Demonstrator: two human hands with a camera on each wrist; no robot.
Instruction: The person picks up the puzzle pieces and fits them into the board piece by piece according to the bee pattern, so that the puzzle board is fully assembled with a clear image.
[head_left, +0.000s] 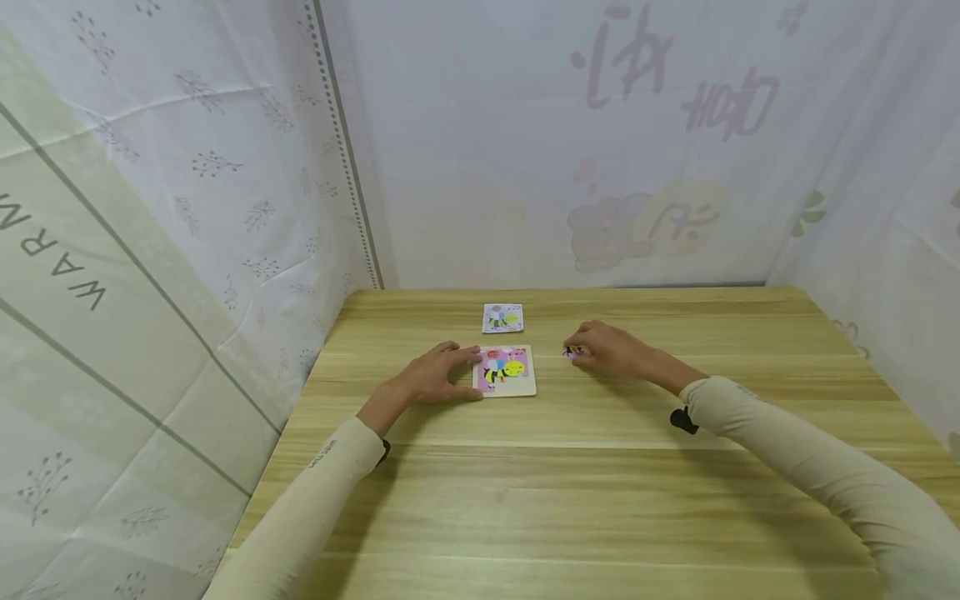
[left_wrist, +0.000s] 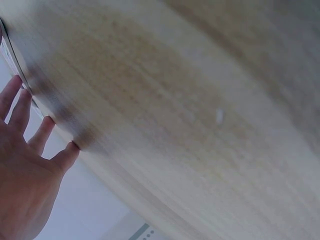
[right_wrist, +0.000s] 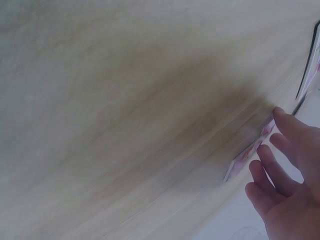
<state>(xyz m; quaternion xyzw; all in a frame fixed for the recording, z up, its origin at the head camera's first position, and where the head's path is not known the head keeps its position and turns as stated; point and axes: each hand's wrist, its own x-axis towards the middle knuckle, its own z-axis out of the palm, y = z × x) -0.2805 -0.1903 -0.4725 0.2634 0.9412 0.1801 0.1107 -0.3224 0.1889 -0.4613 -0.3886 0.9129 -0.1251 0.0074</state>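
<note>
A square wooden jigsaw puzzle board with a bee picture lies on the table; its lower right part shows bare pale wood. My left hand rests at the board's left side, thumb and fingers spread and touching its edge. In the left wrist view the fingers of the left hand are loosely extended along the board. To the right of the board, my right hand pinches a small dark, yellow and pink puzzle piece close to the tabletop. The right wrist view shows the right hand with its fingers partly bent.
Behind the board lies a picture card with a matching bee. The wood-grain table reaches back to a pale printed curtain, and similar cloth hangs along both sides.
</note>
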